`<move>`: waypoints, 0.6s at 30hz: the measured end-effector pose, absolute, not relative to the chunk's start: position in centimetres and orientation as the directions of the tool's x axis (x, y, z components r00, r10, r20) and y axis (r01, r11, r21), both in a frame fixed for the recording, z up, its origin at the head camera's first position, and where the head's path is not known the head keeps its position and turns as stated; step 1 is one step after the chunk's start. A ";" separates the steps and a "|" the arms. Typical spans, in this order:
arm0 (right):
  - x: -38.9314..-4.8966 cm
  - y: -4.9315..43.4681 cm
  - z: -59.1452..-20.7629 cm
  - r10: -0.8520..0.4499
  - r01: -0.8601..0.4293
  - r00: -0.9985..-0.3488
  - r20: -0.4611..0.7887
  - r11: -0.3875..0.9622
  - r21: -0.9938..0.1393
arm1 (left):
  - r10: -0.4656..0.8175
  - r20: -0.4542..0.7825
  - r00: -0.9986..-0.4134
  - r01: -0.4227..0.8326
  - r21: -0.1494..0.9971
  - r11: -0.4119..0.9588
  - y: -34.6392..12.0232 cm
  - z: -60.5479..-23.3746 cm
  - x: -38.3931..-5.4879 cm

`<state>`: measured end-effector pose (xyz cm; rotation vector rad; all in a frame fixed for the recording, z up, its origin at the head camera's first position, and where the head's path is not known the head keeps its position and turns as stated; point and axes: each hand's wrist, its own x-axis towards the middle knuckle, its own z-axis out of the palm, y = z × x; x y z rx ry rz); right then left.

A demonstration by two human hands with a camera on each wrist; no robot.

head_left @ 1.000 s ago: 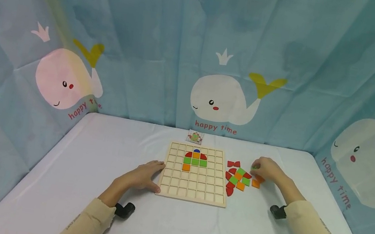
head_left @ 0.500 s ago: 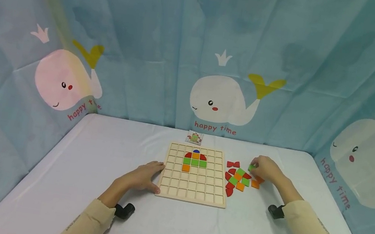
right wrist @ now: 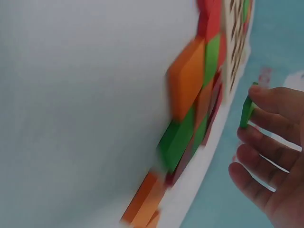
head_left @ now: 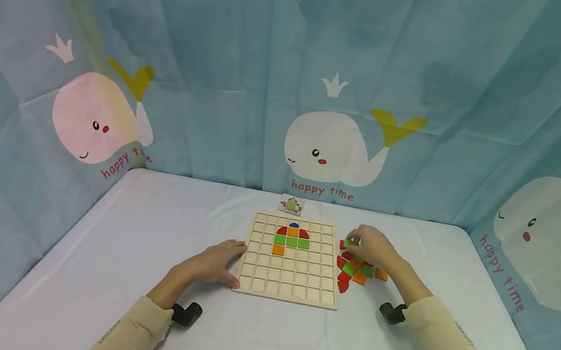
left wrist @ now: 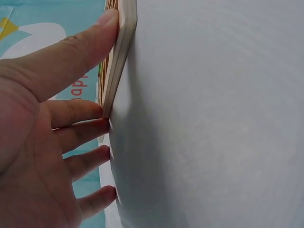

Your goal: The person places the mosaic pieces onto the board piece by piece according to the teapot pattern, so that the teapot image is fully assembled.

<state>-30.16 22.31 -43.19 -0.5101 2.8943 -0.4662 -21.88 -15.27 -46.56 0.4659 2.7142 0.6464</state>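
Observation:
My right hand (head_left: 373, 246) pinches a green square tile (right wrist: 247, 110) between thumb and fingers, raised over the loose tiles right of the board. My left hand (head_left: 215, 262) lies along the left edge of the wooden grid board (head_left: 306, 275); in the left wrist view its thumb rests on the board's corner, with the fingers spread and straight. Set in the board are a blue half-round tile (head_left: 294, 225), two red quarter-rounds flanking an orange square (head_left: 294, 232), a row of green squares (head_left: 291, 241), and another orange square (head_left: 278, 249).
Loose red, green and orange tiles (head_left: 360, 279) lie flat in a cluster by the board's right edge, partly hidden under the right hand. Behind the board is a small pattern card (head_left: 291, 204). A blue curtain (head_left: 252, 74) with printed whales stands along the white table's (head_left: 245, 339) back and sides.
My right hand has lifted a green tile from the far right of the cluster and carried it left toward the board. The left hand has stayed at the board's edge.

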 end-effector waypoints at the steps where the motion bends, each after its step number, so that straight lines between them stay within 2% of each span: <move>1: -30.0 21.8 -43.1 -0.374 -0.324 -0.922 -0.099 0.887 -0.330 | 0.379 -0.223 -0.898 0.238 0.478 0.845 -15.3 -46.6 -21.9; 8: -29.5 18.3 -43.4 -0.489 -0.451 -0.870 -0.061 0.840 -0.303 | 0.370 -0.227 -0.901 0.229 0.476 0.849 -15.3 -46.5 -21.9; 14: -29.4 15.7 -44.0 -0.528 -0.484 -0.847 -0.072 0.819 -0.307 | 0.375 -0.230 -0.898 0.228 0.485 0.844 -15.2 -46.4 -21.9; 18: -29.4 14.2 -44.4 -0.549 -0.515 -0.833 -0.062 0.813 -0.271 | 0.380 -0.229 -0.896 0.232 0.489 0.841 -15.3 -46.4 -21.8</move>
